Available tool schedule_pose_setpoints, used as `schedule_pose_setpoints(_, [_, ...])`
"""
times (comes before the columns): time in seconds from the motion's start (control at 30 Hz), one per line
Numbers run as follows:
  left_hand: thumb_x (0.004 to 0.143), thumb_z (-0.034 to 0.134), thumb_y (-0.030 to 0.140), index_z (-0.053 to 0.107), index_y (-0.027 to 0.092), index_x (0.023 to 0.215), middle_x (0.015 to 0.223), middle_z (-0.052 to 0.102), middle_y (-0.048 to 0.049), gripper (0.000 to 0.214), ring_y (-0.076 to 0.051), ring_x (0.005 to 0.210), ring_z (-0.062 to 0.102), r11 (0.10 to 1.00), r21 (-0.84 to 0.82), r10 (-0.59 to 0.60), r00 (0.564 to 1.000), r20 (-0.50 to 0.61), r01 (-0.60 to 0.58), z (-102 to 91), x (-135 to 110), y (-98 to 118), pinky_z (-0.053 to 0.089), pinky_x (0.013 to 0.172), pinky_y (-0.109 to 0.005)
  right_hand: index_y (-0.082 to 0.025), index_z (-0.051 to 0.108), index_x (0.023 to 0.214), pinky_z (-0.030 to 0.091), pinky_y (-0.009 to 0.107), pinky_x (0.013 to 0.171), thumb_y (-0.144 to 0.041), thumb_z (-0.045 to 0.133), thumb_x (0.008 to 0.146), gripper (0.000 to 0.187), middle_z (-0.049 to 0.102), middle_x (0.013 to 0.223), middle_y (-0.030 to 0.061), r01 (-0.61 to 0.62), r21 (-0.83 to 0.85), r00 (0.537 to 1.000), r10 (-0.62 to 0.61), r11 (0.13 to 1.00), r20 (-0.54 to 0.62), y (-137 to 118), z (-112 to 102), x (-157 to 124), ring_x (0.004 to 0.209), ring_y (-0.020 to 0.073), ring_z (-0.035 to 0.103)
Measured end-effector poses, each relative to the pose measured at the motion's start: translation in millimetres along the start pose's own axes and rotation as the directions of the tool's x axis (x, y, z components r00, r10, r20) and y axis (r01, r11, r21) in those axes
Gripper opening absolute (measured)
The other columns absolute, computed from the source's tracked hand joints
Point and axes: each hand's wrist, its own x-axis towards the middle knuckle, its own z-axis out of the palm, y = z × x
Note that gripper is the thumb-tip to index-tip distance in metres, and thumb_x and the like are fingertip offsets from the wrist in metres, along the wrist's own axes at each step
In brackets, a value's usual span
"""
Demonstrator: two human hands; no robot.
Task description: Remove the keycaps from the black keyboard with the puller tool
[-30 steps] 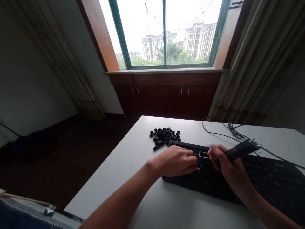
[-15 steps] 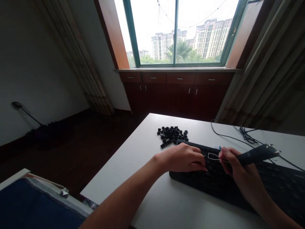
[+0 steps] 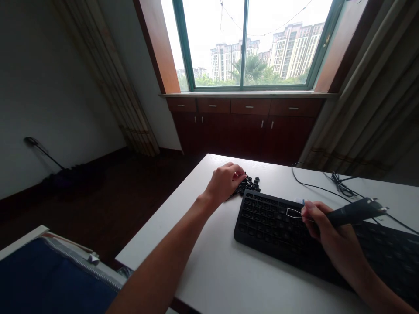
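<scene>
My left hand point(image 3: 225, 183) is over the pile of black keycaps point(image 3: 250, 185), fingers pinched, with a small dark keycap showing at the fingertips. The hand covers the left part of the pile. A black keyboard point(image 3: 262, 235) lies beside the pile, its left end showing rows of bare key sockets. Above the keyboard's middle, my right hand point(image 3: 327, 231) is closed round a keycap puller with a black handle point(image 3: 355, 211). Its thin wire loop point(image 3: 293, 213) points left over the keys. Part of the keyboard is hidden under that hand and forearm.
Black cables point(image 3: 340, 185) run over the white table point(image 3: 209, 253) behind the keyboard. A dark blue zipped item point(image 3: 49, 279) is at the lower left. Past the table are red-brown cabinets point(image 3: 225, 131) under a window.
My left hand has moved from the keyboard left and away to the keycap pile, uncovering the keyboard's left end. My right hand keeps the puller in nearly the same place.
</scene>
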Motion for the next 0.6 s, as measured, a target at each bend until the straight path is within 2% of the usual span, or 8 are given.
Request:
schedule_pose_setpoints(0.17, [0.087, 0.07, 0.011, 0.07, 0.018, 0.096, 0.097, 0.068, -0.0034, 0.011, -0.017, 0.081, 0.069, 0.997, 0.073, -0.038, 0.999, -0.029, 0.04, -2.5, 1, -16, 0.055, 0.076, -0.03, -0.022, 0.063, 0.07, 0.037, 0.026, 0.049, -0.058, 0.061, 0.091, 0.041, 0.053, 0.063, -0.0002, 0.005, -0.001, 1.0, -0.005, 1.0, 0.008, 1, -1, -1, 0.054, 0.014, 0.045])
schedule_pose_setpoints(0.6, [0.088, 0.064, 0.006, 0.07, 0.021, 0.105, 0.107, 0.071, -0.0018, 0.024, -0.018, 0.095, 0.07, 0.997, 0.047, 0.052, 0.992, 0.119, -0.057, 13.1, -6, -13, 0.057, 0.087, -0.031, -0.022, 0.064, 0.07, 0.037, 0.027, 0.047, -0.059, 0.061, 0.09, 0.041, 0.053, 0.061, 0.0001, 0.04, -0.025, 0.999, -0.04, 0.999, 0.016, 5, -3, 1, 0.051, 0.0147, 0.044])
